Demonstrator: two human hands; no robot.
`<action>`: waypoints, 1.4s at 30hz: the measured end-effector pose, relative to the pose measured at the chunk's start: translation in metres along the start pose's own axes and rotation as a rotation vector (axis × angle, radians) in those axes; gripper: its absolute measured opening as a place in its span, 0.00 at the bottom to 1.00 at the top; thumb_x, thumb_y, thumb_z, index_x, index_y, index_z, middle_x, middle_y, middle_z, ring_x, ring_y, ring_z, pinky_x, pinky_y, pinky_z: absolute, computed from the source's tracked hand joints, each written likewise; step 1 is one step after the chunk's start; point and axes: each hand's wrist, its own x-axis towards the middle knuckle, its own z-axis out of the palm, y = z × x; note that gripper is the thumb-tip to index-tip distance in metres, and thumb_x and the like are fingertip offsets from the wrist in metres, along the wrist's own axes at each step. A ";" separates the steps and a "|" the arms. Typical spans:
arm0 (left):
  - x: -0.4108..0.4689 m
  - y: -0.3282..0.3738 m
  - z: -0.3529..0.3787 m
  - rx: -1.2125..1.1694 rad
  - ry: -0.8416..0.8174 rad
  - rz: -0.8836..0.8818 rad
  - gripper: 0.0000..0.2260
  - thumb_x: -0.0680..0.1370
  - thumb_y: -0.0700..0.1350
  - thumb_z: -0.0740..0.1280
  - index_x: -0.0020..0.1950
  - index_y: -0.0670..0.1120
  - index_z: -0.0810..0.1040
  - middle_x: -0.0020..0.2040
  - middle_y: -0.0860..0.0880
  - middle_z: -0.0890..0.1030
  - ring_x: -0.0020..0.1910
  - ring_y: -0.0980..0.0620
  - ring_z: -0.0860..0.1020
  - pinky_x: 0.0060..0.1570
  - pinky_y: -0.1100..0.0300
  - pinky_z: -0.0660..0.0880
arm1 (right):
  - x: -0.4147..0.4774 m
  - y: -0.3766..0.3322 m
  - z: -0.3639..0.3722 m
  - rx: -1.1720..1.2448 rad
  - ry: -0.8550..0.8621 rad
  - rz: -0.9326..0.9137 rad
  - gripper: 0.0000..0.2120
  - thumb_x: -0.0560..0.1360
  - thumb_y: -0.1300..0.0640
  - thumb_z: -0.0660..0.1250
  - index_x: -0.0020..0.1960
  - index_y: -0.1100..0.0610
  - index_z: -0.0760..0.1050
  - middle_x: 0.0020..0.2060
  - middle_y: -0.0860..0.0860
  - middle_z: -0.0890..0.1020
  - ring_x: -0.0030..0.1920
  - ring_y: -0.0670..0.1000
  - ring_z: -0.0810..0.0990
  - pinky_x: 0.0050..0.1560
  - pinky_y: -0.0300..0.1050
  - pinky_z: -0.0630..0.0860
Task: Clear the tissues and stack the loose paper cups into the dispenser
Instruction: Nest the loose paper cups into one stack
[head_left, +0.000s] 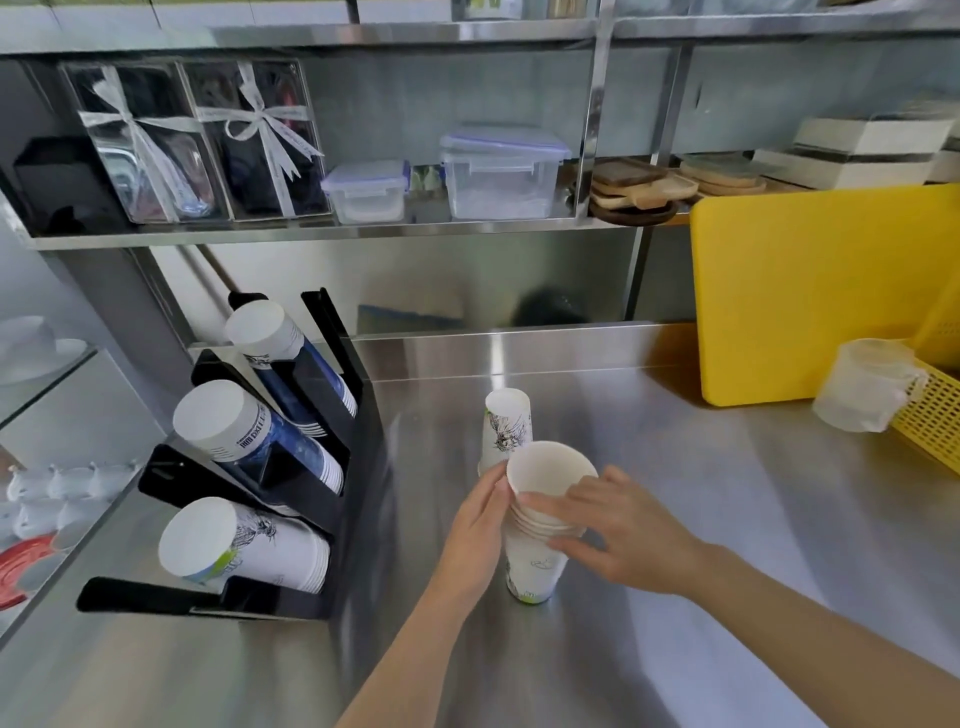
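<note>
A stack of white paper cups stands mouth-up on the steel counter in the middle. My left hand presses against its left side and my right hand wraps its right side near the rims. Just behind it an upside-down paper cup with a drawn print stands on the counter. The black three-slot cup dispenser sits at the left, holding three lying rows of cups. No tissues are visible.
A yellow cutting board leans at the back right, with a yellow basket and a clear measuring jug beside it. Above is a steel shelf with plastic boxes, gift boxes and wooden trays.
</note>
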 end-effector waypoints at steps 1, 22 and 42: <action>-0.003 -0.002 -0.001 0.013 -0.001 -0.016 0.13 0.81 0.44 0.55 0.52 0.56 0.78 0.48 0.62 0.83 0.50 0.63 0.78 0.49 0.70 0.72 | -0.003 0.000 0.005 -0.043 -0.040 -0.001 0.24 0.73 0.44 0.59 0.68 0.41 0.61 0.32 0.45 0.78 0.38 0.46 0.74 0.42 0.38 0.63; -0.010 0.011 -0.069 -0.097 -0.153 -0.015 0.32 0.61 0.51 0.73 0.63 0.48 0.71 0.59 0.51 0.79 0.54 0.60 0.78 0.49 0.67 0.74 | 0.042 0.000 -0.012 1.203 0.493 0.643 0.22 0.71 0.63 0.69 0.60 0.46 0.72 0.53 0.44 0.78 0.56 0.49 0.77 0.40 0.39 0.81; 0.098 0.121 -0.032 0.045 0.082 0.377 0.26 0.67 0.43 0.75 0.60 0.53 0.67 0.55 0.57 0.76 0.52 0.62 0.76 0.47 0.70 0.76 | 0.136 0.039 -0.003 1.626 0.343 0.759 0.18 0.80 0.48 0.52 0.50 0.52 0.80 0.44 0.51 0.86 0.44 0.47 0.84 0.41 0.40 0.81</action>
